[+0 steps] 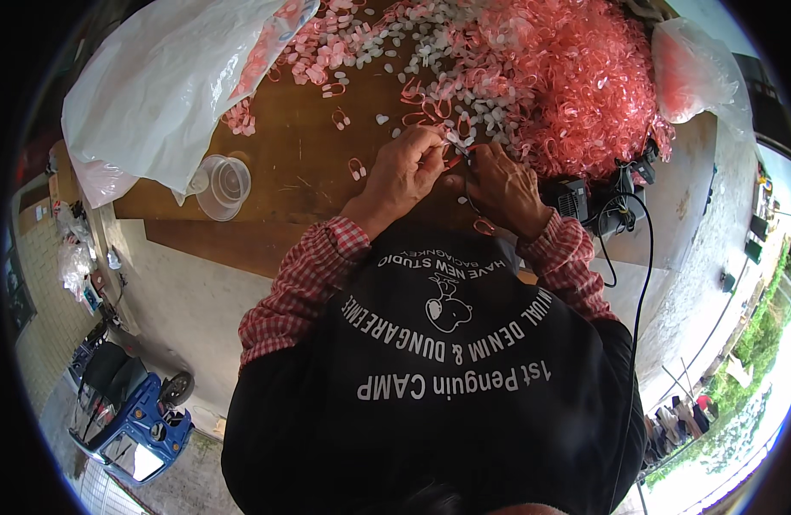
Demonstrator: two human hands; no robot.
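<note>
My left hand [410, 165] is closed in a pinch over the table edge, with a small pink-and-white plastic piece [452, 141] at its fingertips. Close beside it, my right hand [504, 187] has its fingers curled in toward the same spot. Something thin and dark shows by its fingertips, too small to make out. Just beyond both hands lie loose pink plastic loops [428, 109] and small white oval pieces [490, 118]. Left of my left hand, a pink loop with white ends [356, 168] rests on the brown tabletop [284, 159].
A large heap of pink loops [584, 81] covers the far right. At the far left lies a big white plastic bag [168, 81], with a clear round tub [226, 187] by it. Black devices with cables [576, 199] sit right of my right hand. A blue scooter [138, 416] stands lower left.
</note>
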